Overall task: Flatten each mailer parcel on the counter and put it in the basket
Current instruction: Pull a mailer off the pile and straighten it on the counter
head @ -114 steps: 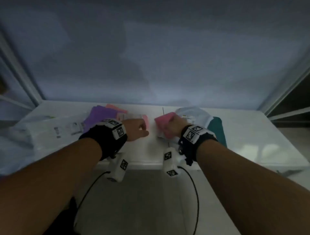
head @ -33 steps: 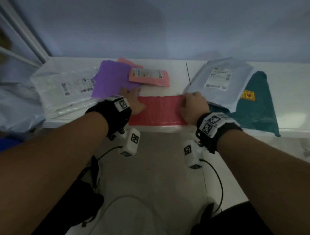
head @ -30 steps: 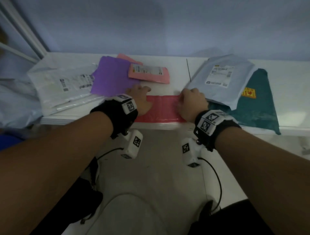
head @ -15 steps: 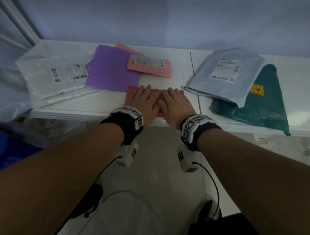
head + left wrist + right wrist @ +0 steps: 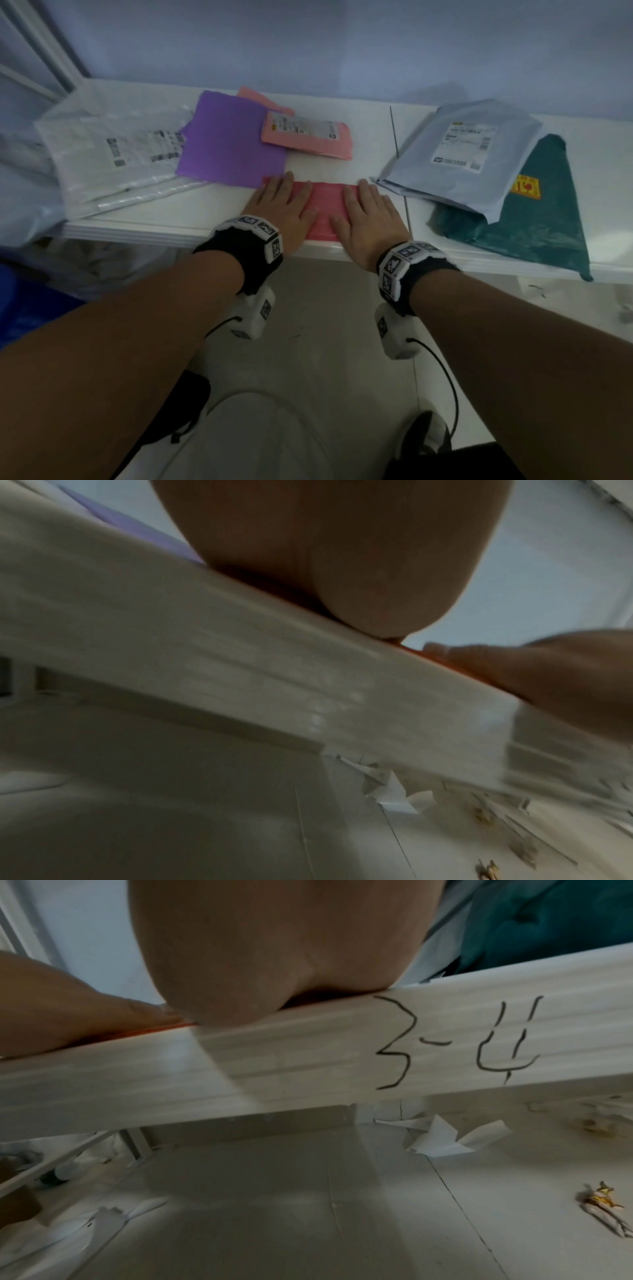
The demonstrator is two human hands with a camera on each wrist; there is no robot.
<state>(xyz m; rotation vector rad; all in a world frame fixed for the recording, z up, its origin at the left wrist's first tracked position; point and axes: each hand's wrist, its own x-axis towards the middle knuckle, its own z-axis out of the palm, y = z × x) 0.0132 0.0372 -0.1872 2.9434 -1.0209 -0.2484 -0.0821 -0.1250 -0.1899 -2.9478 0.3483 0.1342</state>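
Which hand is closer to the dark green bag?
Right. The right hand presses the red mailer, beside the green bag; the left hand presses farther left.

Glossy white counter (image 5: 191, 219); matt red plastic mailer (image 5: 325, 205); crinkled teal plastic mailer (image 5: 534, 219).

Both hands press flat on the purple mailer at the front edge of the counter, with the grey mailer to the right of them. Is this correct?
Not quite: in the head view the left hand and right hand press flat on the red mailer, not the purple mailer, which lies behind and to the left. The rest holds: front edge of the counter, grey mailer on the right.
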